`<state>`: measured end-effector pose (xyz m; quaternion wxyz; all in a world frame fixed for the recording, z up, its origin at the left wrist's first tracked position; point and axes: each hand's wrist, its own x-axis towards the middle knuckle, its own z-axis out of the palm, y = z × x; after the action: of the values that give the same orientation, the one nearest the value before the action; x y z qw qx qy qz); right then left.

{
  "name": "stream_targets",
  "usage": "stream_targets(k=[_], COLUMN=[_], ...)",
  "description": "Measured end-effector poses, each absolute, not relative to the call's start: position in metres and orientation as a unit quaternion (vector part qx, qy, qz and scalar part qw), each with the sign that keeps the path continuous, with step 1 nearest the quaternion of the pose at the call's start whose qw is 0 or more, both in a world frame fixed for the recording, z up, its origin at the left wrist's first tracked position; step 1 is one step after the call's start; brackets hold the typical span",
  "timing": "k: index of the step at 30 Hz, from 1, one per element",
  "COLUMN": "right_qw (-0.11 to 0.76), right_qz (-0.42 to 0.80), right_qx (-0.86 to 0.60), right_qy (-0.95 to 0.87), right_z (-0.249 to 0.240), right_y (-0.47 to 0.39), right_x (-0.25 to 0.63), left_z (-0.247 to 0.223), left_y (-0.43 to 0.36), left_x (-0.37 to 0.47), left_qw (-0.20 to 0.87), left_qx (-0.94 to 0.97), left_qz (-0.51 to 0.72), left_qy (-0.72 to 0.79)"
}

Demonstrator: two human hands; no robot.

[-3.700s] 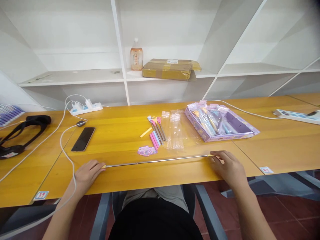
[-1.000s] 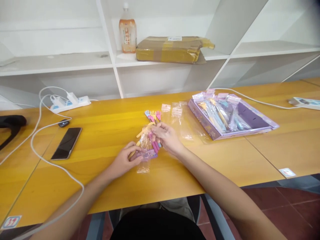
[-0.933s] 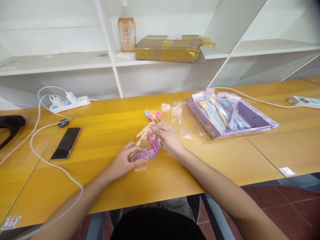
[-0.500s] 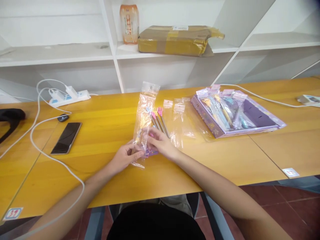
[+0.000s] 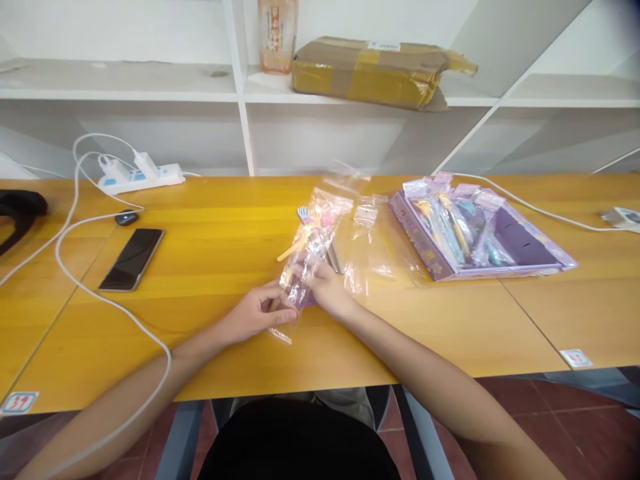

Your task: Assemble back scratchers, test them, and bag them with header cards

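Note:
A clear plastic zip bag (image 5: 320, 230) leans away to the right over the table, its top flap blurred by motion. My left hand (image 5: 261, 310) is closed on its lower end, thumb in front. My right hand (image 5: 327, 287) is closed at the bag's right side, its fingers partly hidden behind the plastic. Beneath and behind the bag lie several metal rods (image 5: 334, 257) with small coloured hand-shaped heads, like back scratchers. A yellow piece (image 5: 290, 252) shows at the bag's left edge; whether it is inside cannot be made out. Something purple lies under my hands, mostly covered.
Several flat clear bags (image 5: 367, 233) lie right of my hands. Beyond them stands a purple box (image 5: 443, 267) with wrapped items. At left are a phone (image 5: 133, 260), a black mouse-like object (image 5: 127, 217), a power strip (image 5: 143, 177) and a white cable (image 5: 125, 325). A taped carton (image 5: 370, 70) sits on the shelf.
The bag has tipped from nearly upright to a rightward lean, now covering more of the coloured heads. My right hand has shifted slightly right and down. The view has moved a little.

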<state>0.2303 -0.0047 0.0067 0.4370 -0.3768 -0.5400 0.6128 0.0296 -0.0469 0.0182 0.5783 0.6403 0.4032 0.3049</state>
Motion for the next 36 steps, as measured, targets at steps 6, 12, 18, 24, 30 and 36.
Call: stream_targets(k=[6, 12, 18, 24, 30, 36], right_qw=[0.613, 0.397, 0.264, 0.252, 0.262, 0.267], right_qz=[0.525, 0.535, 0.46, 0.483, 0.49, 0.539], right_qx=[-0.377, -0.299, -0.263, -0.271, -0.305, -0.312], right_qy=[-0.454, -0.684, -0.806, -0.793, -0.774, -0.735], right_z=[0.022, 0.031, 0.028, 0.025, 0.03, 0.032], right_y=[0.006, -0.018, -0.022, -0.019, -0.016, -0.016], right_x=[0.254, 0.253, 0.24, 0.243, 0.245, 0.248], left_z=[0.012, 0.018, 0.02, 0.021, 0.032, 0.033], left_y=[-0.036, -0.019, -0.015, -0.016, -0.02, -0.023], left_x=[0.019, 0.003, 0.003, 0.005, 0.007, 0.008], left_qw=[0.54, 0.53, 0.56, 0.568, 0.613, 0.606], left_qx=[0.473, 0.339, 0.276, 0.265, 0.272, 0.312], left_qz=[0.524, 0.627, 0.644, 0.654, 0.621, 0.611], left_qy=[0.458, 0.459, 0.442, 0.424, 0.406, 0.402])
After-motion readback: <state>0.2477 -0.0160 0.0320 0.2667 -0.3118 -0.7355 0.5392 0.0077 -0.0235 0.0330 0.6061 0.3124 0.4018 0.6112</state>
